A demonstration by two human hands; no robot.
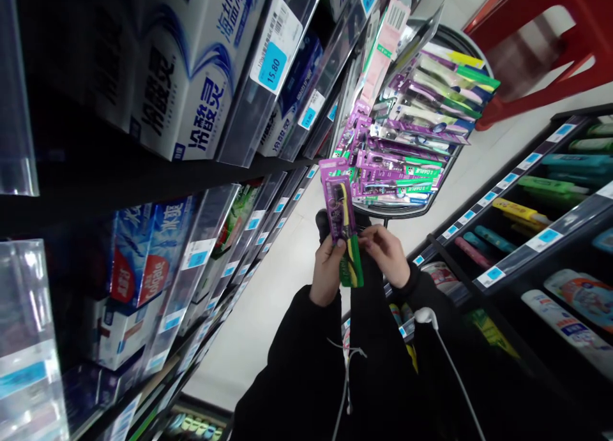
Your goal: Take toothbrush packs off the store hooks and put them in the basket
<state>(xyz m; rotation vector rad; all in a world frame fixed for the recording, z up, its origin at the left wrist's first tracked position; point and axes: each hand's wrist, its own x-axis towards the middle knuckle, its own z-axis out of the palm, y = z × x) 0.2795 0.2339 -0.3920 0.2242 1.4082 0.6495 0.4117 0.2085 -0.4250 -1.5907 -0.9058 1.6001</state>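
My left hand [327, 272] grips the lower end of a packaged toothbrush [343, 217], its thumb over the front. The pack is purple at the top and green at the bottom, with a yellow and dark brush showing through. A second purple pack edge [334, 166] shows just behind its top. On the right, my right hand [387, 253] has its fingers bent together at the pack's right edge. Just beyond the hands stands a round dark-rimmed basket [393, 212] heaped with toothbrush packs [407, 166], many purple and green.
Shelves on the left hold toothpaste boxes [143, 249] behind clear price rails [275, 52]. To the right, a dark shelf carries tubes and bottles [522, 211]. A red plastic stool [584, 26] stands behind the basket. Pale floor [272, 281] lies between the shelves. A white earphone [426, 316] hangs near my right sleeve.
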